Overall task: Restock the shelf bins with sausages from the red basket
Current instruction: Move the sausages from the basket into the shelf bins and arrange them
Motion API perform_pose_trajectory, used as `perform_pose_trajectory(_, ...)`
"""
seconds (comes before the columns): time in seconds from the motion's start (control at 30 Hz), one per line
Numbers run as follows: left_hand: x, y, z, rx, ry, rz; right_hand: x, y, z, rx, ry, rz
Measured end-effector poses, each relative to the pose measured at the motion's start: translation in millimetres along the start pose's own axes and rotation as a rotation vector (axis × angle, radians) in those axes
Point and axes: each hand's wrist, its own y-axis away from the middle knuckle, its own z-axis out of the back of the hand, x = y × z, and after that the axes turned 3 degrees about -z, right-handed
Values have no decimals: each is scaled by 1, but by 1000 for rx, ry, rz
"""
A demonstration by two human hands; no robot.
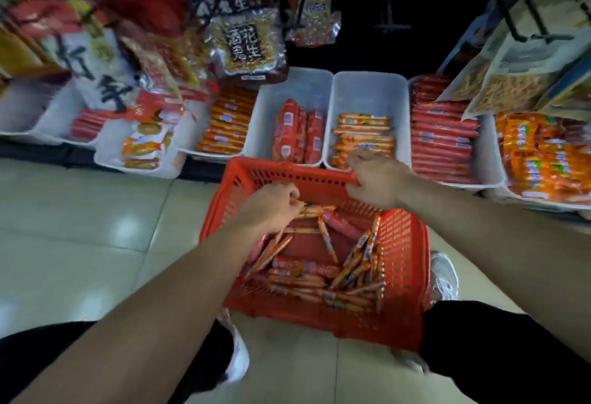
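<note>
Red basket [403, 243] on the floor [96, 227], left hand [271, 208] curled round a few thin sausages [275, 248] inside; right hand [374, 176] at the far rim, grip too blurry to tell.

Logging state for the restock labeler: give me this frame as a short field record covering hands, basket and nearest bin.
left hand: inside the red basket, fingers curled on thin orange sausages
right hand: over the basket's far rim, near the white bin; grip unclear, blurred
basket contents: loose sausages, jumbled, thin and thick mixed
basket location: on the tiled floor, in front of the shelf
bin by right hand: part-filled with orange sausage packs
</note>
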Motion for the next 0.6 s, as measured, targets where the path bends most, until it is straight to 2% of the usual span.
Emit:
perform_pose_trajectory(0.23,59,27,-85,271,-118,120,18,3,-158,207,-224,-274)
perform_pose_trajectory(0.37,80,11,-122,418,-131,136,4,9,-225,311,-157,-346)
perform_pose_trajectory(0.53,95,-15,-148,501,-212,28,-4,6,-259,504,138,6)
perform_pose_trajectory(0.6,96,-19,-158,542,-191,-3,1,3,-266,542,235,72)
